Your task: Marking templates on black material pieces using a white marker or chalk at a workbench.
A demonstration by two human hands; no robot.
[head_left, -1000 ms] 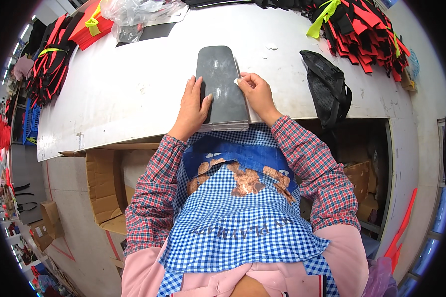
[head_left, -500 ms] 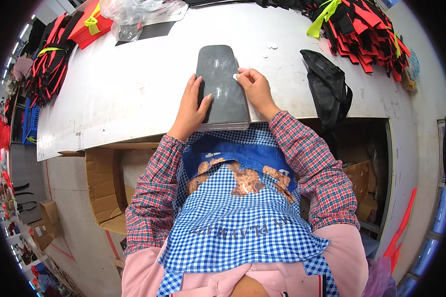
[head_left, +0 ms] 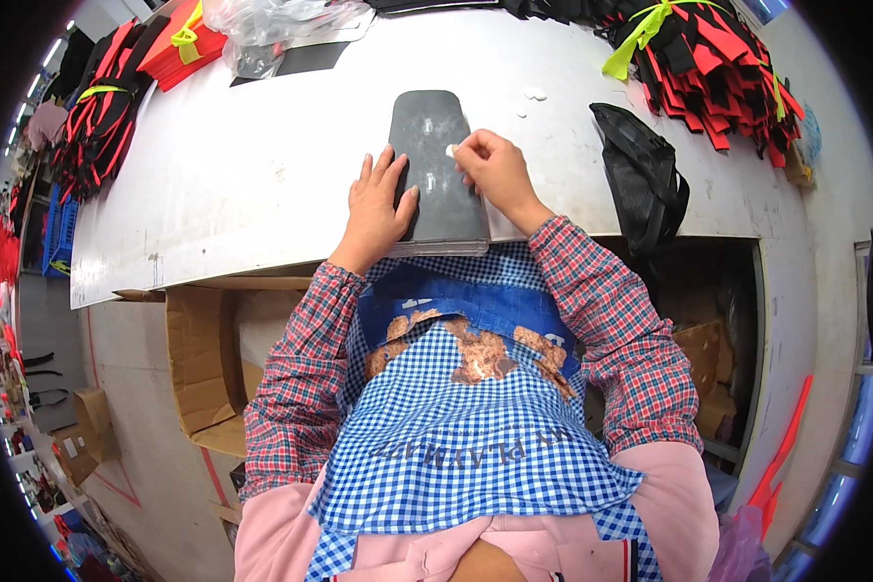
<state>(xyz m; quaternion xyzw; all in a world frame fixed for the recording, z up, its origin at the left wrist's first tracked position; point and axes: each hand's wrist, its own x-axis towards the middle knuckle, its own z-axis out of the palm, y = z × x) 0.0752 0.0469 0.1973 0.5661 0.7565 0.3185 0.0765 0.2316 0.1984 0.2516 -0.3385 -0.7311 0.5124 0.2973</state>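
A dark grey flat panel [head_left: 435, 209] with a rounded far end lies on the white table, its layered, clear-looking near edge at the table's front. White smudges surround two small slot-like marks along its middle. My left hand [head_left: 373, 206] rests on the panel's left side, fingers spread, holding nothing. Over the right side of the panel, my right hand [head_left: 496, 173] pinches a small piece of white tailor's chalk [head_left: 451, 150] between thumb and forefinger. A few white chalk bits [head_left: 534, 94] lie on the table beyond the right hand.
A black mesh pouch [head_left: 640, 165] hangs partly over the table's front edge at right. Bundled black and red strips [head_left: 713, 73] lie far right, another bundle [head_left: 102, 107] far left. Clear plastic bags [head_left: 272, 29] lie at the back. Below stands a cardboard box [head_left: 204, 359].
My right hand has moved left from the panel's right edge to above its surface, chalk still pinched. The left hand's fingers have shifted right onto the panel and spread.
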